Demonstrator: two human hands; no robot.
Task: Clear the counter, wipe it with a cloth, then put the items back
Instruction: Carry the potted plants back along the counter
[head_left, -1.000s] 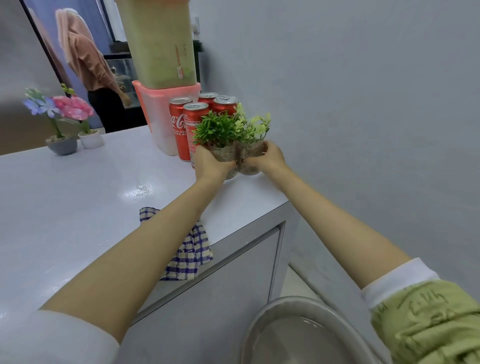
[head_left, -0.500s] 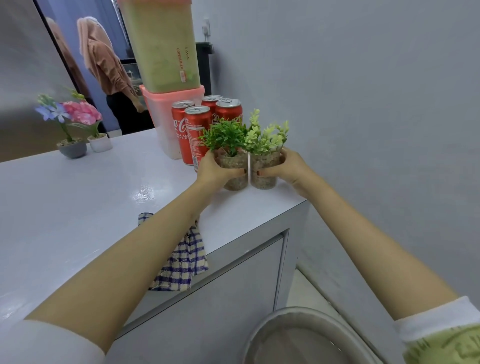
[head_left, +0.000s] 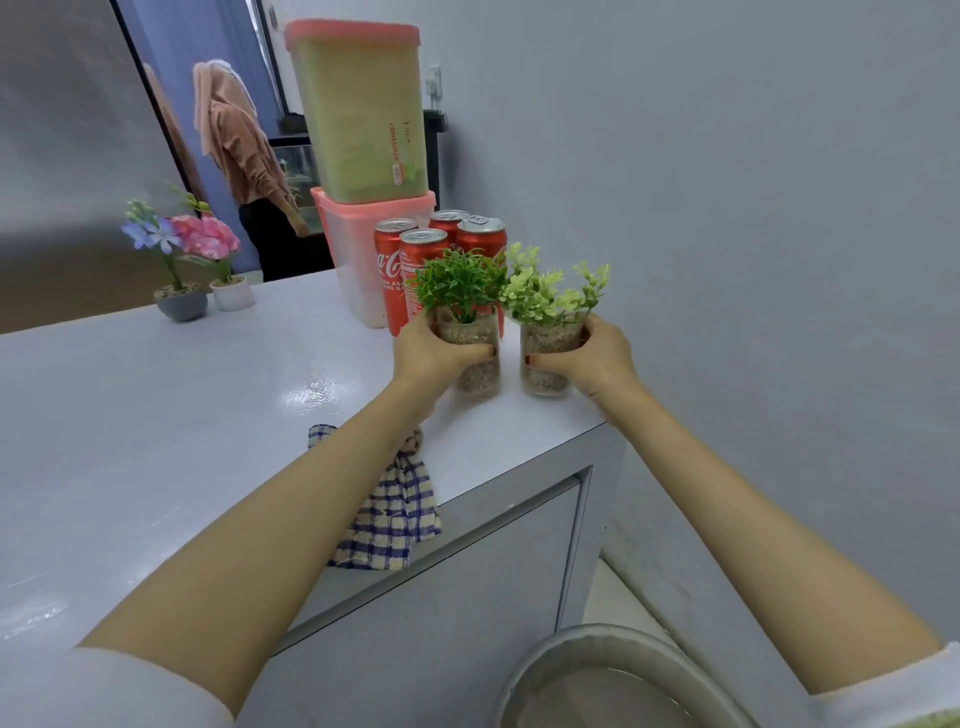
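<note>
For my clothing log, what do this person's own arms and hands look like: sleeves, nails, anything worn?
Both forearms are bare. The left hand and right hand each show a dark red painted thumbnail. The left sleeve is plain white. The right arm has a white cuff with a bit of green sleeve beyond it. No watch, ring or bracelet shows.

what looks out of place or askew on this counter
Only the checked cloth: it lies crumpled, drooping over the counter's front edge. The plant glasses gripped by the left hand and right hand and the cans stand upright; nothing is spilled.
</note>
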